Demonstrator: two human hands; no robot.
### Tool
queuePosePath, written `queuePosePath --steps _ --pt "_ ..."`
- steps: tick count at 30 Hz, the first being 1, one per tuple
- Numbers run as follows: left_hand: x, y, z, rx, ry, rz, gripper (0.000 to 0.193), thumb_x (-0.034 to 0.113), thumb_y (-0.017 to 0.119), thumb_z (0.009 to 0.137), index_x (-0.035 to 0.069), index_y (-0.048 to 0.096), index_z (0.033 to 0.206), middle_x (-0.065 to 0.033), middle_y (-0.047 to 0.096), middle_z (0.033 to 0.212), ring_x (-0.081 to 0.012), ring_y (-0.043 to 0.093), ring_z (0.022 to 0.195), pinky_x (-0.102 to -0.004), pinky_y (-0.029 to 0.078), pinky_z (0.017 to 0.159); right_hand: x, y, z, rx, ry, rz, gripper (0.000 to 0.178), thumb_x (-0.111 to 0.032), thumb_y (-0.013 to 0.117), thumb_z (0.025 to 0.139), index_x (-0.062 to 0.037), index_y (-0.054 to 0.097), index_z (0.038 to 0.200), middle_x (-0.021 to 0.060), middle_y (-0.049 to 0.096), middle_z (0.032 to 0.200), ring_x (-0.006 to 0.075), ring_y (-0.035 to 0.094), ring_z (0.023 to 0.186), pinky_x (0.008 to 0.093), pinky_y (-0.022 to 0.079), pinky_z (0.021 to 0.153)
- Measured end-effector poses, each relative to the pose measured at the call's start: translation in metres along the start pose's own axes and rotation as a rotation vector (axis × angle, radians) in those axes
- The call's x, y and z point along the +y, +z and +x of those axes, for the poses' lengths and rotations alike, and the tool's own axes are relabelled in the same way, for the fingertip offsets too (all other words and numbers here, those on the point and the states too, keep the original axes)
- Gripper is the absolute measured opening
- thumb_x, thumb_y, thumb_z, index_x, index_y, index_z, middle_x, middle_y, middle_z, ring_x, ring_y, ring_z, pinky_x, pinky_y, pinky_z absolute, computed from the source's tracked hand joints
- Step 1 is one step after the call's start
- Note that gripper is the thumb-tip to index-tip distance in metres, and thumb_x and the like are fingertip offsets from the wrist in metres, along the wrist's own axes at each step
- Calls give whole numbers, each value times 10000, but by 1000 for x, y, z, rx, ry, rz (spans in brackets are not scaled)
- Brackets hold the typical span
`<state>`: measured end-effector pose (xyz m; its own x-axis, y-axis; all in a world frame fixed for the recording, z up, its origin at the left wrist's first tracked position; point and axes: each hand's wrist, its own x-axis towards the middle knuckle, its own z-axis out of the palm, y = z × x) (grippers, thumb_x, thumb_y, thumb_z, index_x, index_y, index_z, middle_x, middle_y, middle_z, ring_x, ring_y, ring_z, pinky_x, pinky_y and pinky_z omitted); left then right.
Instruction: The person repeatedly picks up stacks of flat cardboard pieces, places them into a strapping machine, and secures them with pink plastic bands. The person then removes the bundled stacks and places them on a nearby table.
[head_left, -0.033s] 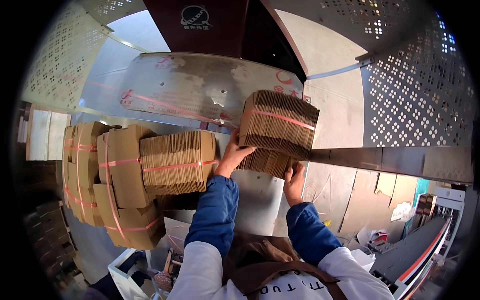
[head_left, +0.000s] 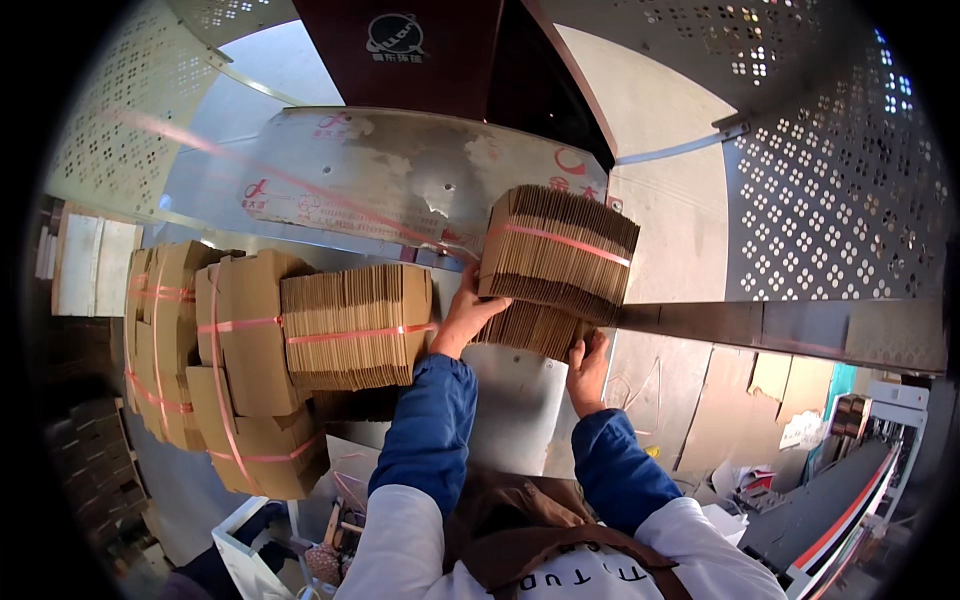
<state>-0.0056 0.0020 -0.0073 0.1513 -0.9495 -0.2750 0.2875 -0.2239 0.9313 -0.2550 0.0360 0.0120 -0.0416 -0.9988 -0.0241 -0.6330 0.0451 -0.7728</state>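
Note:
A bundle of folded cardboard (head_left: pixel 560 240) with a pink strap around it stands in front of me on the metal table, its many edges facing up. A lower section of folded cardboard (head_left: pixel 530 330) shows at its near side. My left hand (head_left: pixel 466 312) is closed on the bundle's left near corner, the thumb along the near side and the other fingers partly hidden behind it. At the right near corner, my right hand (head_left: pixel 588 370) has its fingers curled, touching or almost touching the cardboard. Whatever lies inside those fingers is hidden.
Several strapped cardboard bundles (head_left: pixel 250 330) are stacked to the left. Beyond the table rises a dark red machine housing (head_left: pixel 410 50). A pink strap (head_left: pixel 300 185) stretches across the metal plate (head_left: pixel 390 170). Perforated panels (head_left: pixel 830 180) and a metal bar (head_left: pixel 740 325) flank the right.
The loose pink strap across the metal plate has shifted, its blurred far-left end now reaching further up. Both hands and the bundle stay almost where they were.

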Motion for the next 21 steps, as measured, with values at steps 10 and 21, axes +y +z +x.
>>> queuePosePath --steps 10,21 --pt "8 3 -1 -19 -7 30 866 67 793 785 32 274 1479 -134 572 1282 -221 566 1167 -335 474 980 0 3 0 22 -9 34 377 -191 518 983 38 438 1271 277 622 1109 448 620 1019 445 495 859" --pt "1 2 -1 -19 8 25 859 50 780 796 34 262 1481 -131 574 1271 -217 567 1164 -341 481 973 -1 1 -2 -14 35 33 380 -198 479 1007 69 414 1269 277 603 1128 389 614 1049 404 470 928"
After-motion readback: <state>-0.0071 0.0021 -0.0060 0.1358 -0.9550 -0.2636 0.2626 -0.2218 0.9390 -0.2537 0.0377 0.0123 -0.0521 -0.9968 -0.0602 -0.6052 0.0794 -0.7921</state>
